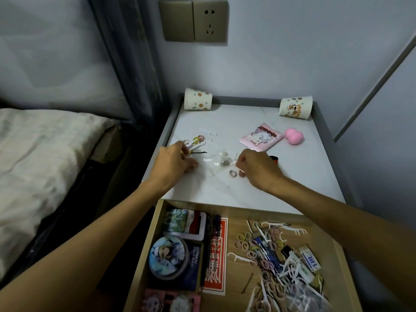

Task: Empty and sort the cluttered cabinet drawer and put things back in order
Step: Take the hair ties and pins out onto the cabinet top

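Drawer open below the top, my left hand curled on clips — my right hand pinching the bag, ring just beside.

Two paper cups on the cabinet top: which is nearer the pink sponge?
The back-right paper cup, just behind the pink sponge; the other cup lies at the back-left corner.

Glossy marble-look cabinet top, wooden drawer

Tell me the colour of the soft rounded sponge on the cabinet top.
Pink. The sponge shows best in the head view.
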`<state>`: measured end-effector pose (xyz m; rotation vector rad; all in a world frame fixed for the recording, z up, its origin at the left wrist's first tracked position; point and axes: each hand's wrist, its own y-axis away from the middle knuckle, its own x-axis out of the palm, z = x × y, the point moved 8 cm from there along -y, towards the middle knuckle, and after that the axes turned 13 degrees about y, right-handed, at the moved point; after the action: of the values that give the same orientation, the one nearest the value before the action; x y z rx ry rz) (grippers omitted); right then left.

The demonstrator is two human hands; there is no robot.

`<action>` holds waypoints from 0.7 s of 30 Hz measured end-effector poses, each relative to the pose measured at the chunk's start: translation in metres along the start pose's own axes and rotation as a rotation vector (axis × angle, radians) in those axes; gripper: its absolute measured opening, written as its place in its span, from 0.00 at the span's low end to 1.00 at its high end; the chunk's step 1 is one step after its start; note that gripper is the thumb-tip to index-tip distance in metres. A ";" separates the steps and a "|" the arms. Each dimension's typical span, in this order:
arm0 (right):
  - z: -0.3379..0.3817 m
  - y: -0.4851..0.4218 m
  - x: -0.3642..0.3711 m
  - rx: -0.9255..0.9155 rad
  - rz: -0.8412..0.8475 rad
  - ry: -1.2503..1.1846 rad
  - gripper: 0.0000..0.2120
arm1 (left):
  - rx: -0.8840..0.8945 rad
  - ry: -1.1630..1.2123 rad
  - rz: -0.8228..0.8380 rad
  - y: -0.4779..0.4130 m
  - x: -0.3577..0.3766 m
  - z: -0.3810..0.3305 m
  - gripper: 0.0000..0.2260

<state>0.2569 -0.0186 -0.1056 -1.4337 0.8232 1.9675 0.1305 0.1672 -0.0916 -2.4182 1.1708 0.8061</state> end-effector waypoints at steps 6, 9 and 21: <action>-0.020 0.008 -0.004 0.036 -0.052 -0.079 0.04 | 0.165 -0.210 -0.048 0.013 -0.001 -0.020 0.13; -0.022 0.014 -0.006 0.018 -0.048 0.054 0.06 | 0.220 -0.225 -0.072 0.018 0.000 -0.030 0.08; -0.021 0.149 0.009 -0.320 0.055 0.003 0.07 | 0.402 -0.173 0.085 0.063 0.036 -0.064 0.09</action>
<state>0.1568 -0.1306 -0.0967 -1.6054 0.5707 2.2152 0.1204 0.0736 -0.0672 -1.9468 1.2374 0.7086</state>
